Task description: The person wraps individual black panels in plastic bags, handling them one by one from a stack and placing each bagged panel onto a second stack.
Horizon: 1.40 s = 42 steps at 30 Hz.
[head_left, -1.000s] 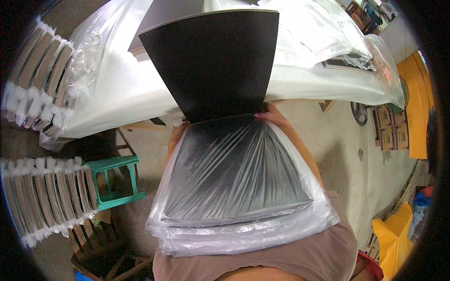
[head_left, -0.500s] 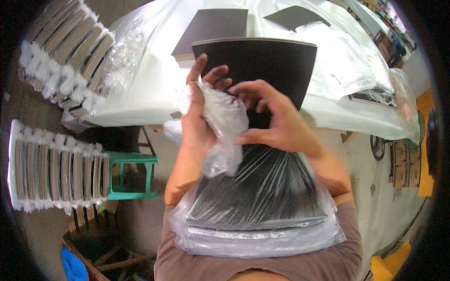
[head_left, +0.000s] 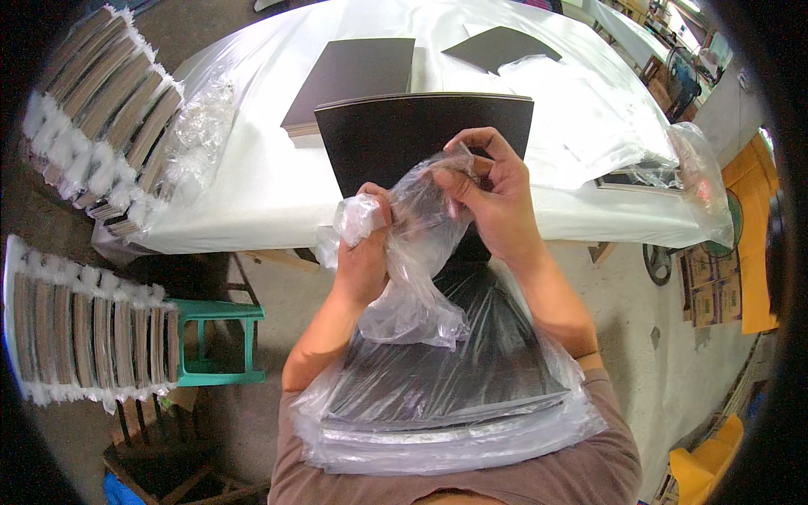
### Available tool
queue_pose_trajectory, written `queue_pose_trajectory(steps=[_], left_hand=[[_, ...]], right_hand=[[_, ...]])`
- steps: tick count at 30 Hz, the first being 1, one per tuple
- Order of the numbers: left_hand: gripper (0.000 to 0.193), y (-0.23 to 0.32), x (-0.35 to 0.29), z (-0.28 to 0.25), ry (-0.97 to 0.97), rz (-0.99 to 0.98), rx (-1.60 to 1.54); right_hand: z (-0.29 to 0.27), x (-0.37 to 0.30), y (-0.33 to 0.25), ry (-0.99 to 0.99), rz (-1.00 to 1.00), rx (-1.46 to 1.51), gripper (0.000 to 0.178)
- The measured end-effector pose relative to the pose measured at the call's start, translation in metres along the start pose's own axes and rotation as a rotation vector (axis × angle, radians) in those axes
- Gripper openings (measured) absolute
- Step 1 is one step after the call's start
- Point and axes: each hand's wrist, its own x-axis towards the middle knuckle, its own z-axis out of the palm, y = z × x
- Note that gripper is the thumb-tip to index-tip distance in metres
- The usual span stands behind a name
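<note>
Between my two hands a thin clear plastic bag (head_left: 412, 286) is bunched up, its loose end hanging down. My left hand (head_left: 364, 263) is closed around the crumpled part. A little higher, the fingers of my right hand (head_left: 497, 189) pinch the bag's upper edge and stretch it taut. Behind them stands a black flat stack of boards or sheets (head_left: 379, 135), with a pale layered top edge. Below my hands a black stack (head_left: 454, 370) lies inside clear plastic against my body. My hands hide where the two black parts meet, so I cannot tell whether they are one stack.
A white-covered table (head_left: 244, 143) spans the front, carrying another dark stack (head_left: 353, 80), a dark sheet (head_left: 505, 46) and white plastic sheets (head_left: 589, 118). At left, plastic-wrapped bundles (head_left: 93, 337) adjoin a green stool (head_left: 220, 341). Cartons (head_left: 715, 286) are at right.
My right hand has moved up and now pinches the plastic, where before it was spread beside it. My left hand has lowered and its fingers have closed. The bag is pulled out between them.
</note>
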Motion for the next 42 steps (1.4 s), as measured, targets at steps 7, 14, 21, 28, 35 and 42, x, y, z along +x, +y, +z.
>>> queue_pose_trajectory(steps=[7,14,21,28,35,42], left_hand=[[0.028,0.058,0.012,-0.078,0.906,0.105,0.304],[0.076,0.049,0.019,0.0,-0.213,0.376,0.559],[0.014,0.029,0.013,0.043,-0.185,0.121,0.574],[0.007,0.014,0.023,0.024,-0.011,0.089,0.328],[0.064,0.035,-0.001,0.023,-0.394,-0.428,0.101],[0.042,0.028,-0.028,-0.047,-0.851,0.007,0.244]], right_hand=[[-0.057,0.01,-0.001,0.234,-0.042,-0.204,0.018],[-0.026,-0.004,0.012,0.071,-0.107,-0.335,0.009],[-0.019,-0.005,0.018,-0.026,-0.068,0.026,0.024],[-0.028,-0.011,0.017,-0.217,-0.135,-0.163,0.024],[-0.034,-0.004,0.014,0.023,0.318,0.382,0.019],[-0.126,0.007,0.002,0.316,0.222,0.367,0.021]])
